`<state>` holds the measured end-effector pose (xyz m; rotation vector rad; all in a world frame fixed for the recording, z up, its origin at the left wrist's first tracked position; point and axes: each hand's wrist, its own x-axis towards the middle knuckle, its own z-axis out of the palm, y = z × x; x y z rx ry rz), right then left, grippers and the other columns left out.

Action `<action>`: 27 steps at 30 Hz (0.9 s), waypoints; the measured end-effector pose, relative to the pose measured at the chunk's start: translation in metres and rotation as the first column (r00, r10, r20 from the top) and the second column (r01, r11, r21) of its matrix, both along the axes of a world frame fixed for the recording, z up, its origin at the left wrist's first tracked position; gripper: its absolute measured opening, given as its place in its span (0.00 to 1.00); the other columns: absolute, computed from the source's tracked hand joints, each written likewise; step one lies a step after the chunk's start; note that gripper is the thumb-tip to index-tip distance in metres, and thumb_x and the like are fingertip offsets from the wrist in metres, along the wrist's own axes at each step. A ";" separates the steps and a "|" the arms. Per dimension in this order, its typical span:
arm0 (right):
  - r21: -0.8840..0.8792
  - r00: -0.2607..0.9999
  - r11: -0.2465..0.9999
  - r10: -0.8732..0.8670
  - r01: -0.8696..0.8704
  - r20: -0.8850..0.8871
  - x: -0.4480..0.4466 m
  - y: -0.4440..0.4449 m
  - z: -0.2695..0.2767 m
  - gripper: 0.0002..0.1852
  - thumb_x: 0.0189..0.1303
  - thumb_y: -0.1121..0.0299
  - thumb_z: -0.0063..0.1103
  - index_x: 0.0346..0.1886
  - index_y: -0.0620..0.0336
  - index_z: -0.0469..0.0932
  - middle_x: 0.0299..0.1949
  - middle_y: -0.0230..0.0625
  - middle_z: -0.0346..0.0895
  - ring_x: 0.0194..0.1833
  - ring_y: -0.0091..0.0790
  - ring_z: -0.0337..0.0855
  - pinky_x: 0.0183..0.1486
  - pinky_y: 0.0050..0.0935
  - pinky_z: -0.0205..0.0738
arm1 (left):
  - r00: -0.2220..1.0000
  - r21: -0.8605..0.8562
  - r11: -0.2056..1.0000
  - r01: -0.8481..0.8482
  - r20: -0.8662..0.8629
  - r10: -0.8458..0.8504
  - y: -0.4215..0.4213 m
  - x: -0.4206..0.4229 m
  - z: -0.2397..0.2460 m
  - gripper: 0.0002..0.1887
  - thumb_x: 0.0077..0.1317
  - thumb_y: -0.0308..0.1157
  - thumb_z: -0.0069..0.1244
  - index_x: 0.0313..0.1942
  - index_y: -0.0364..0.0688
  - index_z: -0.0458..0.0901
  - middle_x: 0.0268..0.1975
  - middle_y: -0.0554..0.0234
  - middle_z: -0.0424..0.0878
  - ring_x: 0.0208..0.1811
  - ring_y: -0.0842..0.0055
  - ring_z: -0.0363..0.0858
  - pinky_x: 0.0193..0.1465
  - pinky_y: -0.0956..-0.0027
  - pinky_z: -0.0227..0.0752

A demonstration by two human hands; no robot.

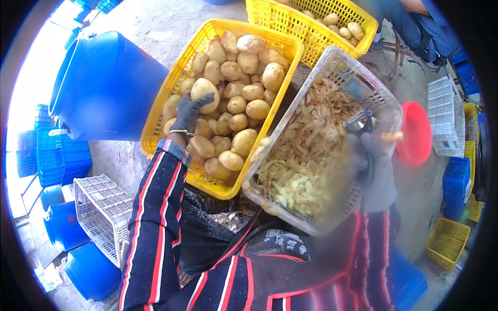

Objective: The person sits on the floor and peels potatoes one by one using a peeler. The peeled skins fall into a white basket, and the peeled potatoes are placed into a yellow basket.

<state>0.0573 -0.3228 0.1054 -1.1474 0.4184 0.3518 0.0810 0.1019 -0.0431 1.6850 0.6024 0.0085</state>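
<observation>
My left hand, in a dark grey glove, grips a large pale potato with the thumb across it. It is over the left side of a yellow plastic crate full of unpeeled-looking potatoes. My right hand, also gloved and blurred by a smear on the lens, is closed around a peeler with a dark frame. A short wooden handle sticks out beside it. Below that hand, a whitish plastic crate holds a heap of potato peelings.
A second yellow crate of potatoes stands beyond. A red basin sits at right, and a large blue barrel at left. Another person's leg shows at upper right. An empty-looking white crate lies at lower left.
</observation>
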 end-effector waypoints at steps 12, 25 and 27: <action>-0.013 0.911 0.911 0.413 -0.413 0.003 -0.047 0.042 -0.012 0.21 0.63 0.60 0.56 0.57 0.60 0.73 0.38 0.30 0.80 0.20 0.12 0.66 0.19 0.16 0.68 | 0.936 -0.867 0.415 0.276 0.341 0.088 -0.132 -0.129 0.097 0.31 0.69 0.49 0.48 0.65 0.41 0.63 0.58 0.53 0.74 0.58 0.61 0.75 0.56 0.61 0.74; 0.085 0.915 0.912 0.393 -0.401 0.092 -0.090 0.042 -0.035 0.33 0.58 0.51 0.65 0.62 0.60 0.69 0.32 0.30 0.79 0.19 0.14 0.73 0.18 0.16 0.73 | 0.874 -0.528 0.699 0.483 0.339 -0.347 -0.190 -0.154 0.125 0.39 0.59 0.29 0.59 0.68 0.33 0.56 0.63 0.54 0.67 0.62 0.72 0.69 0.64 0.69 0.64; 0.040 0.929 0.932 0.354 -0.360 0.107 -0.093 0.039 -0.028 0.33 0.58 0.53 0.65 0.64 0.59 0.68 0.33 0.30 0.79 0.20 0.14 0.73 0.20 0.16 0.73 | 0.864 -0.542 0.674 0.501 0.365 -0.349 -0.197 -0.149 0.123 0.39 0.59 0.29 0.59 0.68 0.33 0.57 0.62 0.55 0.68 0.62 0.73 0.69 0.65 0.69 0.64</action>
